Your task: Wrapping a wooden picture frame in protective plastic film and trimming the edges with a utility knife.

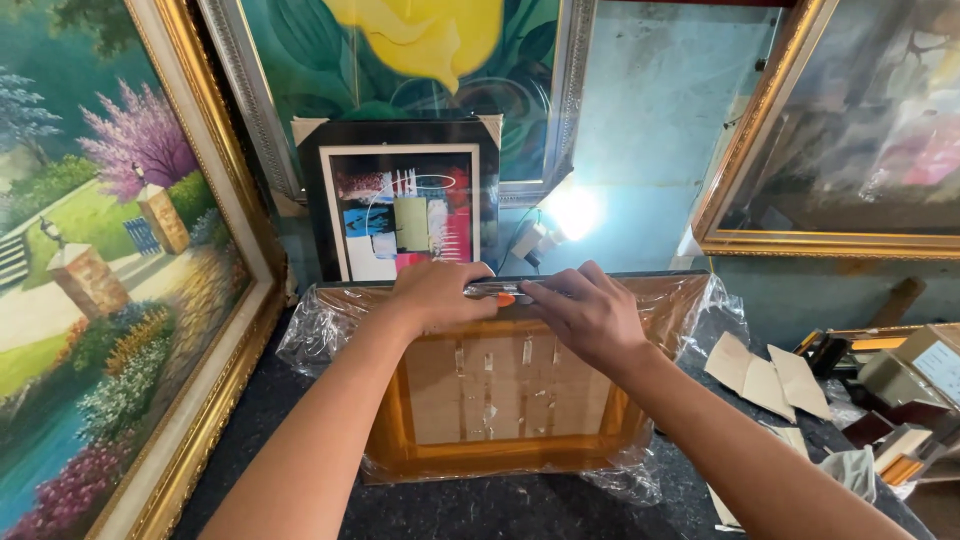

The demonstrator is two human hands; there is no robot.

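Left hand: our left hand (437, 292) rests curled over the far top edge of the wrapped frame, fingers folded down on the near end of a small tool; we cannot see the fingertips, which go over the edge.
Right hand: our right hand (590, 312) lies just beside the left, fingers stretched toward it and laid on the same tool; the two hands meet at it.
Tool: a slim metal utility knife (497, 291) with an orange spot shows only in the gap between the hands; both ends are covered, and we cannot make out a blade.
Wrapped frame: a wooden picture frame (500, 455) lies back side up on the dark worktop (470, 510), tilted up at its far edge, sheathed in clear plastic film (318, 335) that bunches at the corners; glare on the film blurs the backing board.
Behind it: a small black-framed abstract picture (405, 205) stands upright against the wall, its lower part hidden by the hands and frame.
Left side: a large gilt-framed garden painting (110, 270) is cut off by the picture's edge.
Right side: cardboard scraps (765, 375) lie on the worktop; the clutter beyond is too jumbled to tell.
Glare: a bright lamp reflection (572, 212) washes out the wall behind.
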